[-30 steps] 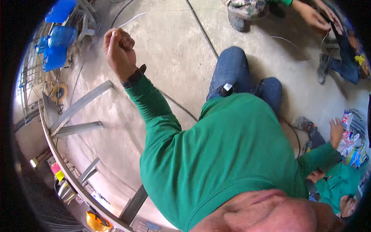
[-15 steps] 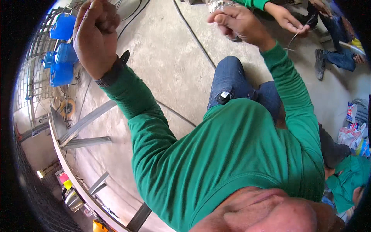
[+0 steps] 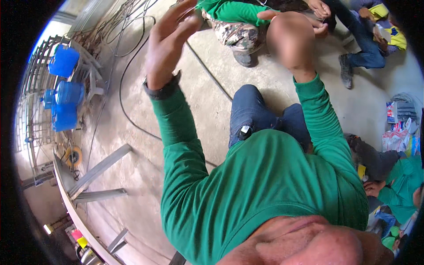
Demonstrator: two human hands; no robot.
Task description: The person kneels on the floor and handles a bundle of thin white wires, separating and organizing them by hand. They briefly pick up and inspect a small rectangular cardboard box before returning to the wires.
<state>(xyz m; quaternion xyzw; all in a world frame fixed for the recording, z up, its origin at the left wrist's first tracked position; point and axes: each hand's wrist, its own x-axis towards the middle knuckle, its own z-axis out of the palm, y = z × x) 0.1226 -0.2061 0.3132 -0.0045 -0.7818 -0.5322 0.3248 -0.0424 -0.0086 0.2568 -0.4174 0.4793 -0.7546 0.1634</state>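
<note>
Both my arms, in green sleeves, are raised in front of me above my knees in blue jeans (image 3: 249, 115). My left hand (image 3: 170, 42) is up at the top, its fingers stretched and apart, and nothing shows in it. A dark watch band (image 3: 162, 90) sits on that wrist. My right hand (image 3: 289, 42) is raised beside it and is blurred, with only a thumb showing at its upper left. Whether it holds anything I cannot tell.
Black cables (image 3: 126, 84) trail over the concrete floor. Blue water jugs (image 3: 66, 104) stand on a metal rack at the left, with grey metal bars (image 3: 99, 170) lying below. Other people sit at the top right and right edge, beside packages (image 3: 399, 132).
My left hand has risen and gone from a closed fist to spread fingers. My right arm came into view and now stands raised close to the left.
</note>
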